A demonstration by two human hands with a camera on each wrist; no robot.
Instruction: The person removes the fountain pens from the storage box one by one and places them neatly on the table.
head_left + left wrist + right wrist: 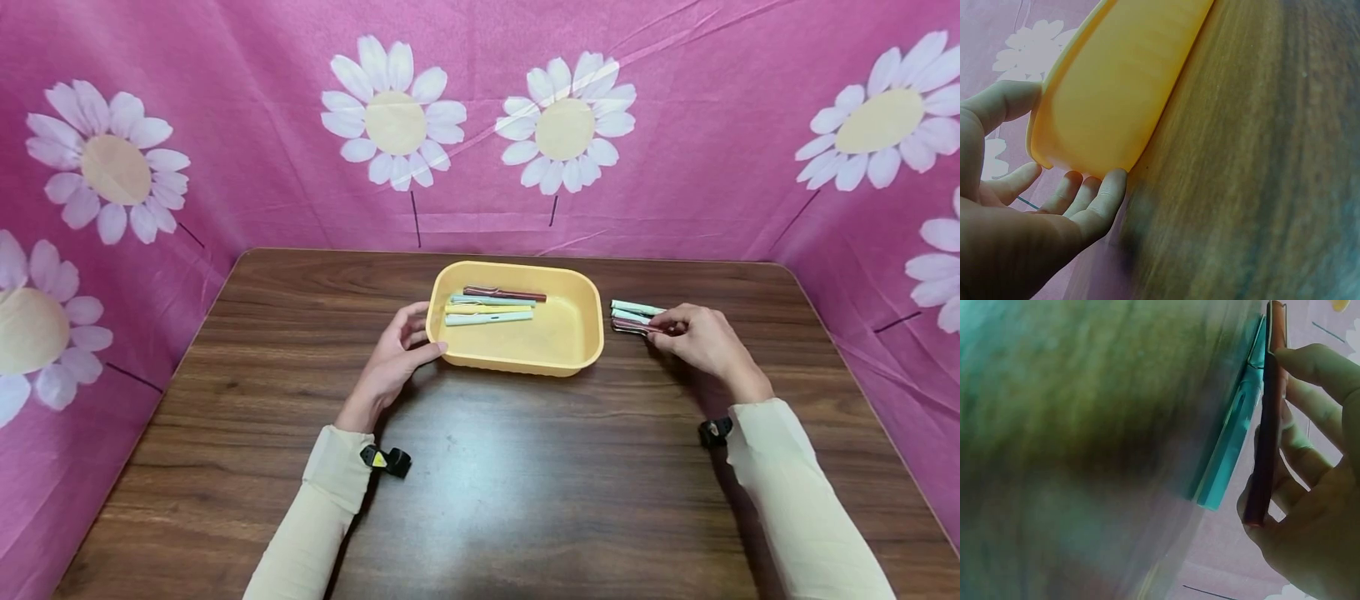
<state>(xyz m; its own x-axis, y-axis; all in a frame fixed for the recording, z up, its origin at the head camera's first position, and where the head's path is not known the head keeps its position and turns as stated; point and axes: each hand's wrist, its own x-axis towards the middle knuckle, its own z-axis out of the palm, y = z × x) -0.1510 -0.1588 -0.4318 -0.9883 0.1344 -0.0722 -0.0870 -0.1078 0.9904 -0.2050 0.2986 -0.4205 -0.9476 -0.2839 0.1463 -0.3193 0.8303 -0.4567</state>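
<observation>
A yellow plastic bin [517,365] stands on the table, several capped pens lying side by side in its left half, among them a dark red pen [521,296] and a yellow pen [487,309]. My left hand [393,354] grips the bin's left end, thumb over the rim and fingertips against the outer wall [1110,94]. Right of the bin, my right hand [701,340] pinches a dark red pen [1266,450] with a metal clip. Close beside that pen lie pale green pens [630,306]; one turquoise-looking pen [1232,440] shows in the right wrist view.
The brown wood-grain table [480,483] reaches back to a pink curtain [480,217] with white flowers, which also hangs along both sides. A black band with a small device [386,460] sits on the left wrist, another [715,432] on the right.
</observation>
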